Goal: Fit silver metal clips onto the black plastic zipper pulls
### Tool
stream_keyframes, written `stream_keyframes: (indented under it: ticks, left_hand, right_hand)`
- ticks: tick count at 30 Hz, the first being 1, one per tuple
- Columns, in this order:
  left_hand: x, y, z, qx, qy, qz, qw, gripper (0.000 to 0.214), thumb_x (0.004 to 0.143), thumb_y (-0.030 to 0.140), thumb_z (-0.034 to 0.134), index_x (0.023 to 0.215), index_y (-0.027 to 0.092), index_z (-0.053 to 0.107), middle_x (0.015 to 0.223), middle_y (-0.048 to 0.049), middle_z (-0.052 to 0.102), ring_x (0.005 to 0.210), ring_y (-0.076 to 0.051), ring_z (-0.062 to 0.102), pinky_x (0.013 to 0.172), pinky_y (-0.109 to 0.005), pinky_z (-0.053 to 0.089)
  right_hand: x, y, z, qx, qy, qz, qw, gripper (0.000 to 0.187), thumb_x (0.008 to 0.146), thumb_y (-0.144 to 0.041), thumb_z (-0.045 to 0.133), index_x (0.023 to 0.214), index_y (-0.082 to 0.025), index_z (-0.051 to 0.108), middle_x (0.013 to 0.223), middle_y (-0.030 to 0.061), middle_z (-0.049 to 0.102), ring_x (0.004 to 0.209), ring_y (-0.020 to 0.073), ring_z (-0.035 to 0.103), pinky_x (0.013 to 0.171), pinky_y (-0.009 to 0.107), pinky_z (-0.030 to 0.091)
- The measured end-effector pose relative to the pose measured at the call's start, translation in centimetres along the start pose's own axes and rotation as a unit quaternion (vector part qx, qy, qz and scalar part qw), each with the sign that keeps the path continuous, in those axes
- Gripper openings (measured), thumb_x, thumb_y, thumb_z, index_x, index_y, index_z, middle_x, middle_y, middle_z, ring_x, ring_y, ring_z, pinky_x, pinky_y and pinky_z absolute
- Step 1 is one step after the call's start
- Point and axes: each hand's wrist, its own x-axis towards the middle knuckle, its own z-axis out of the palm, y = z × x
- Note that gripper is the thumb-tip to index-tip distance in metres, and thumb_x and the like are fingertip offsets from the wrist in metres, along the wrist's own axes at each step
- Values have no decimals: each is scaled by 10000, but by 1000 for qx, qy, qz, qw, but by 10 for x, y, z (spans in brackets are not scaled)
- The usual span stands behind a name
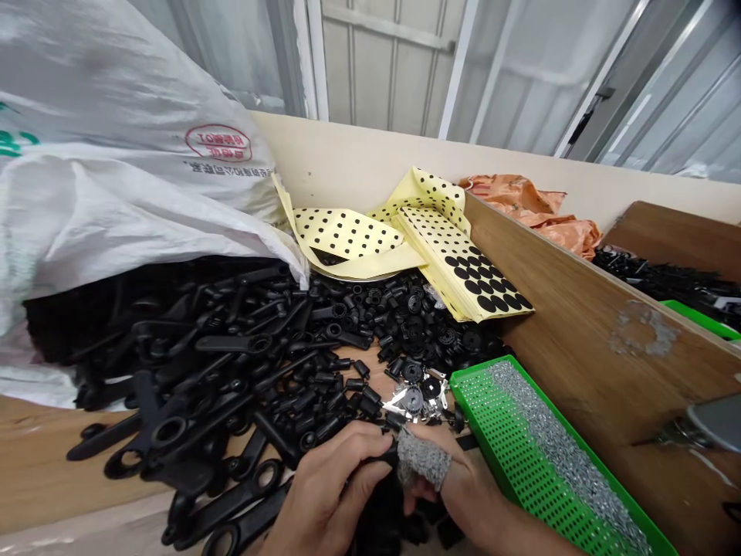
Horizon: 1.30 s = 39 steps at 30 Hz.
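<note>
Black plastic piece [379, 457] located at lower centre, just above the counter's near edge, largely hidden by the left hand [324, 486]. Left hand closed, fingers curled around the piece. Right hand [463, 486] just beside it, fingers bent inward and partly closed; hold on the piece not determinable from this view. Grey metal-mesh covering [422, 459] wrapped around the right hand's fingers, just beside the left hand's fingertips; exact construction too small to confirm.

Directly ahead of both hands, black plastic heap [231, 363] on the wooden counter [35, 471]: long strap-shaped parts with ring ends at left, small cylinders and round discs toward centre. Silver metal scraps [411, 401] lying on the heap near the hands. Green perforated tray [492, 432] to the right of the right hand, angled, carrying a long band of small grey metal parts [556, 455].

Yellow backing sheets with black adhesive dots [440, 247] behind the heap, against a cream wall panel [347, 147]. White woven sack [116, 193] at left, mouth open over the heap, red stamp on its side. Wooden divider board [579, 347] right of the tray. Orange bag [532, 205] beyond the board, beside further black parts [665, 282] and a second green tray [700, 318].
</note>
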Motion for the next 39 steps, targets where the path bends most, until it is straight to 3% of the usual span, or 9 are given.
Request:
stream_keyframes:
  ticks: [3, 9, 16, 21, 26, 30, 32, 36, 39]
  left_hand:
    - [-4, 0, 3, 6, 34, 11, 999, 193, 770, 149, 578, 864, 273, 691, 883, -43, 691, 806, -204, 621, 740, -237, 442]
    - [-3, 4, -1, -50, 0, -122, 991, 94, 754, 286, 607, 777, 242, 687, 633, -8, 650, 590, -165, 584, 574, -221, 437]
    - [-5, -1, 0, -180, -44, -245, 952, 263, 720, 404, 636, 832, 167, 651, 528, 12, 602, 514, -125, 535, 506, -204, 434]
    - [-9, -3, 8, -160, 16, -189, 969, 177, 762, 336, 604, 844, 185, 650, 569, 27, 603, 546, -117, 547, 534, -195, 458]
    - [-10, -7, 6, -19, 0, 9, 1000, 126, 814, 156, 541, 886, 223, 619, 844, -1, 656, 713, -125, 616, 637, -186, 488]
    - [-10, -11, 2, 89, 19, 155, 984, 258, 817, 65, 495, 1009, 220, 569, 934, -35, 640, 846, -142, 620, 730, -187, 485]
    - [-10, -11, 0, 115, 21, 187, 975, 284, 810, 48, 491, 1033, 212, 557, 943, -47, 637, 871, -149, 616, 744, -187, 483]
    - [-6, -7, -3, 73, -5, 108, 991, 225, 804, 71, 520, 941, 234, 592, 880, -3, 663, 772, -120, 632, 688, -159, 484]
    - [-6, -4, -2, -18, -12, -21, 1000, 112, 804, 170, 547, 854, 220, 634, 676, 27, 654, 581, -100, 602, 550, -153, 472]
  right_hand:
    - [1, 2, 2, 37, -9, 28, 999, 342, 847, -420, 363, 645, -169, 479, 504, -38, 405, 435, 93, 415, 442, 209, 374]
    - [-15, -24, -13, -219, -43, -87, 971, 203, 880, -346, 394, 819, -195, 515, 912, 40, 537, 898, 183, 499, 776, 283, 416]
    - [-12, -28, -17, -374, -72, -169, 909, 81, 853, -172, 385, 790, -197, 429, 819, 15, 507, 805, 151, 477, 724, 252, 397]
    - [-17, -30, -11, -301, -35, -123, 945, 180, 887, -250, 358, 774, -198, 489, 816, 18, 537, 806, 153, 499, 730, 251, 387]
    - [-14, -11, 1, -131, 41, 1, 991, 258, 850, -366, 399, 693, -183, 494, 676, 2, 505, 640, 133, 514, 584, 232, 396]
    - [-6, -3, 12, 48, 7, 42, 998, 362, 827, -474, 363, 618, -187, 438, 440, -58, 356, 396, 95, 402, 401, 200, 289]
    - [-5, -5, 13, 68, -6, 51, 996, 358, 817, -486, 360, 631, -189, 436, 437, -63, 343, 380, 95, 392, 388, 200, 275]
    - [-11, -16, 3, -108, 1, -26, 994, 277, 855, -360, 356, 659, -187, 447, 620, -8, 469, 615, 131, 492, 569, 231, 382]
    - [-11, -26, -7, -266, -24, -119, 956, 168, 849, -255, 354, 708, -197, 423, 741, 15, 499, 738, 152, 481, 682, 259, 376]
